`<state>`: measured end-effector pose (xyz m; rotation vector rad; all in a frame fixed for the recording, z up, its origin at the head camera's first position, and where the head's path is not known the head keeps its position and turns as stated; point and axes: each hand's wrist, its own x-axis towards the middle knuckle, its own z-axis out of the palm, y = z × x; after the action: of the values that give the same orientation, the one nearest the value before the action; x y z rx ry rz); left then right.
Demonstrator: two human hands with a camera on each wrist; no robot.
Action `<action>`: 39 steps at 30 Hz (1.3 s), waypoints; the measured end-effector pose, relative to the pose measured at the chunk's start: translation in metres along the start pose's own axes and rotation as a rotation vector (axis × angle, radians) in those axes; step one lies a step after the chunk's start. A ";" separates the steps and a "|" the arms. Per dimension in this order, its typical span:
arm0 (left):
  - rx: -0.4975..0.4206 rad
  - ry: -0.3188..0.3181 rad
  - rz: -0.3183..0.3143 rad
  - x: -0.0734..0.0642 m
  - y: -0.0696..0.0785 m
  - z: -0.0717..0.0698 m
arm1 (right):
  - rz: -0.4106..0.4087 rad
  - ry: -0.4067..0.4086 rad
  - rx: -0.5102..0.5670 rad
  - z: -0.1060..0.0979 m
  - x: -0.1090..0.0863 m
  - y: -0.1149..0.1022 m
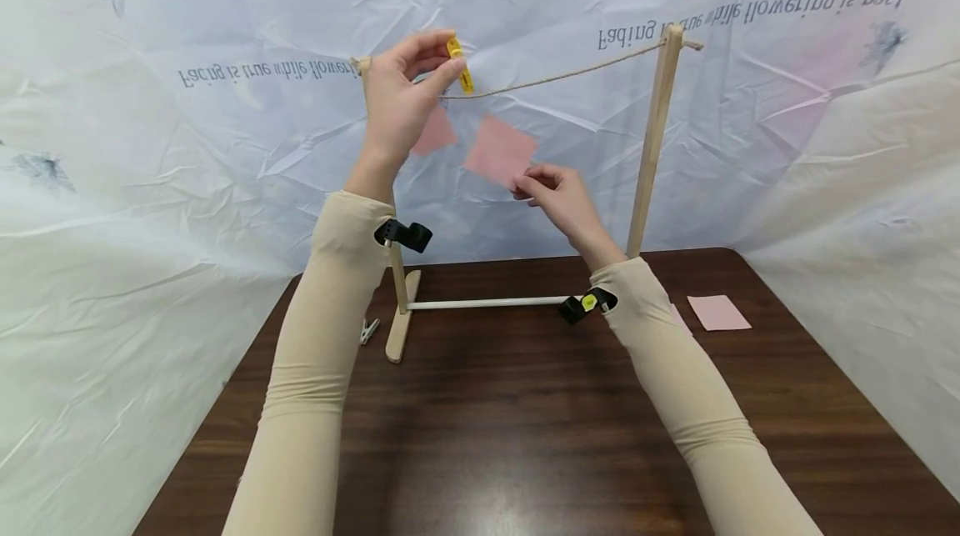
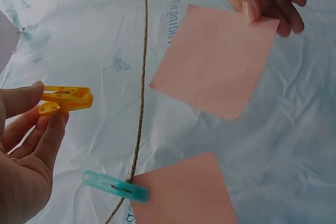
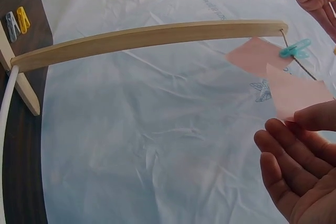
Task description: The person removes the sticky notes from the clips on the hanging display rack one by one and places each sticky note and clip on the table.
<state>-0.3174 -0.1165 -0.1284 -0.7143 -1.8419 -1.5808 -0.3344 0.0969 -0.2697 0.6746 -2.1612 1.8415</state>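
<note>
Pink sheet [image 1: 501, 150] hung tilted in midair, just below the rope [image 1: 570, 79] & apart from it in the L wrist view, held only at its lower R corner, so main risk prob. sag or swing: w/ one pinched corner, thin paper could fold or flutter, & the top corner might miss the rope. Slip was poss. too if the pinch loosened. The yellow clip [image 1: 459, 65], up by the rope, could've pinged off if squeezed off-center, or caught rope w/o paper if the two weren't lined up; couldn't tell if its mouth was spread. Rope sagged, so a push would prob. make it bounce & jog the 2nd sheet [image 2: 184, 190], fixed there by the teal clip [image 2: 115, 186]. R hand [image 1: 555, 198] was nearly closed at thumb & forefinger, pinching the sheet's corner, other fingers loosely bent, nothing else in it. L hand [image 1: 405, 94] was part-closed, yellow clip btwn thumb & fingertips, not touching paper. Farther out: R post [image 1: 654, 144] & L post [image 1: 397, 261] carried the rope, w/ white rod [image 1: 487, 303] low btwn them; on the dark table [image 1: 480, 419], a white clip [image 1: 368, 331] near the L foot & a spare pink sheet [image 1: 718, 313] off R.
</note>
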 end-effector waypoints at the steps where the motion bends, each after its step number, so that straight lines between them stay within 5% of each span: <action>1: -0.013 0.004 0.001 0.000 0.000 -0.001 | 0.000 0.009 0.006 -0.001 0.000 0.000; 17: -0.058 0.013 -0.018 -0.013 -0.003 -0.031 | -0.005 0.106 0.017 -0.030 -0.015 0.000; 28: -0.036 0.077 0.002 -0.023 -0.002 -0.061 | 0.003 0.151 -0.015 -0.055 -0.028 0.002; 39: -0.046 0.158 -0.031 -0.044 -0.005 -0.098 | -0.012 0.216 0.087 -0.085 -0.050 0.008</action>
<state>-0.2814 -0.2145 -0.1536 -0.5668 -1.7145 -1.6546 -0.3058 0.1905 -0.2833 0.4787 -1.9463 1.9143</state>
